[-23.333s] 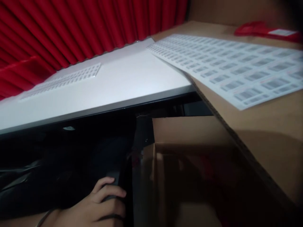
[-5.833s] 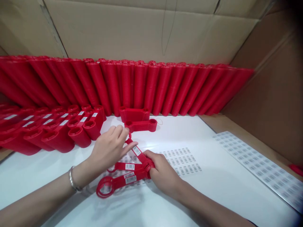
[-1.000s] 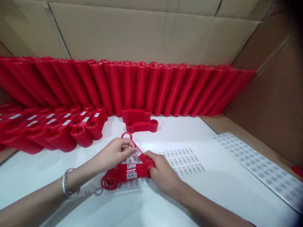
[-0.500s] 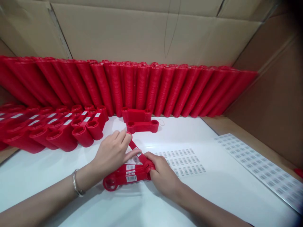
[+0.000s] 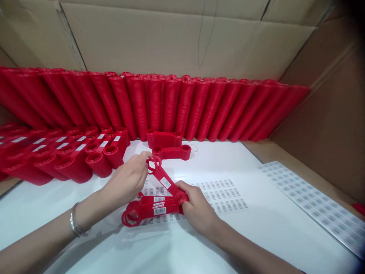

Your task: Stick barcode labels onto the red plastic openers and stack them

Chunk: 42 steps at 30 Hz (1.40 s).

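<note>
Right grip (image 5: 198, 207) is clamping the fanned red strips (image 5: 172, 207) by one end over the label sheet (image 5: 225, 195), short of the counter (image 5: 171, 255)'s back edge, while left grip (image 5: 129, 176) is touching one ring (image 5: 158, 161), hold unclear, and any right-hand loosening could be letting strips slip.

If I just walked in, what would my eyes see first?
Probably the row of tall red plastic stacks along the back, before the cardboard wall. Next, the red plastic links with barcode stickers, fanned out in the middle, held by the right hand, the left hand at the upper rings.
</note>
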{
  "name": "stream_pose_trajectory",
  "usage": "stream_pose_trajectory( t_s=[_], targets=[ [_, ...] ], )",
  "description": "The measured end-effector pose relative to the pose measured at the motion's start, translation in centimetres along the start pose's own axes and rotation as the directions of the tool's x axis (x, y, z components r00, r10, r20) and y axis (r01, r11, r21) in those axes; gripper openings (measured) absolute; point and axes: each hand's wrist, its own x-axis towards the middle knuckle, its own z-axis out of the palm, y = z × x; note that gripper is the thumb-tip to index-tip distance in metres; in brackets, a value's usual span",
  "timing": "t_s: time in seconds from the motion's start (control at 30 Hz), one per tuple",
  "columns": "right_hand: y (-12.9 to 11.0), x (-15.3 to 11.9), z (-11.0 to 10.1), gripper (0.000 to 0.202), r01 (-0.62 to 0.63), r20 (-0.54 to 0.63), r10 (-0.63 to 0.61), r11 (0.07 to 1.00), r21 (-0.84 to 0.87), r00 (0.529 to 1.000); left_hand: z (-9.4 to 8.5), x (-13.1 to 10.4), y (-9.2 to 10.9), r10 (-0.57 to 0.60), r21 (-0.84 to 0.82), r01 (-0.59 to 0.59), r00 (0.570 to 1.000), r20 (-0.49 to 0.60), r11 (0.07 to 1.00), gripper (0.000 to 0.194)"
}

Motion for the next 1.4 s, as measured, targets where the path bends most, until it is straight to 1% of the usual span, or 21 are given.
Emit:
stream_pose_trajectory(
  t_s=[0.1,0.23,0.3,0.37,0.43,0.5,0.6,0.67,0.77,0.87,0.97,1.07,1.2,1.4],
  targets=[
    [0.1,0.1,-0.2,0.022,0.005,-0.021,-0.004,0.999,0.033,1.000,-0.7,-0.1,0.4,0.031,0.018,-0.032,0.997,0.064,0.999,0.024],
    [0.3,0.1,-0.1,0.022,0.017,-0.031,-0.016,0.998,0.055,0.999,-0.8,-0.1,0.4,0.078,0.160,-0.106,0.982,0.170,0.981,0.012],
    [0.4,0.0,0.0,0.021,0.014,-0.020,-0.013,0.999,0.042,1.000,-0.4,0.0,0.0,0.070,0.196,-0.116,0.972,0.226,0.974,0.021],
    [0.4,0.0,0.2,0.023,0.008,-0.001,-0.008,1.000,0.028,1.000,0.0,0.0,-0.6,0.032,0.216,-0.096,0.959,0.281,0.972,0.029],
    [0.5,0.0,0.4,0.024,-0.008,0.016,0.007,1.000,0.014,1.000,0.6,0.0,-1.2,0.012,0.234,-0.084,0.955,0.295,0.969,0.024],
    [0.6,0.0,0.5,0.024,-0.022,0.022,0.022,1.000,-0.003,1.000,1.1,0.0,-1.8,0.026,0.233,-0.098,0.955,0.294,0.968,0.020],
    [0.7,0.0,0.4,0.023,-0.033,0.024,0.033,0.999,-0.028,0.999,1.7,0.1,-2.2,0.036,0.214,-0.107,0.950,0.310,0.971,0.022],
    [0.7,0.0,0.3,0.023,-0.040,0.023,0.041,0.998,-0.042,0.999,1.6,0.1,-2.2,0.033,0.203,-0.098,0.952,0.304,0.974,0.023],
    [0.6,0.1,0.2,0.025,-0.053,0.011,0.054,0.996,-0.071,0.998,0.8,0.5,-2.3,0.045,0.134,-0.087,0.956,0.291,0.987,0.021],
    [0.7,0.1,0.0,0.028,-0.067,0.012,0.068,0.995,-0.074,0.998,-0.6,0.8,-2.1,0.070,-0.047,-0.058,0.939,0.336,0.997,0.022],
    [0.7,0.1,0.1,0.028,-0.052,0.020,0.054,0.995,-0.080,0.998,-1.4,0.7,-1.3,0.079,-0.267,0.025,0.926,0.369,0.963,0.028],
    [0.4,0.0,0.2,0.026,-0.011,0.019,0.014,0.992,-0.123,1.000,-1.1,0.3,0.0,0.046,-0.402,0.116,0.927,0.371,0.908,0.030],
    [0.1,-0.2,0.3,0.027,0.017,0.019,-0.014,0.990,-0.142,1.000,-0.2,0.0,1.4,0.014,-0.458,0.152,0.940,0.340,0.876,0.028],
    [0.0,-0.4,0.4,0.026,0.015,0.016,-0.013,0.993,-0.113,1.000,0.3,0.0,1.5,-0.004,-0.473,0.183,0.935,0.354,0.862,0.030]
  ],
)
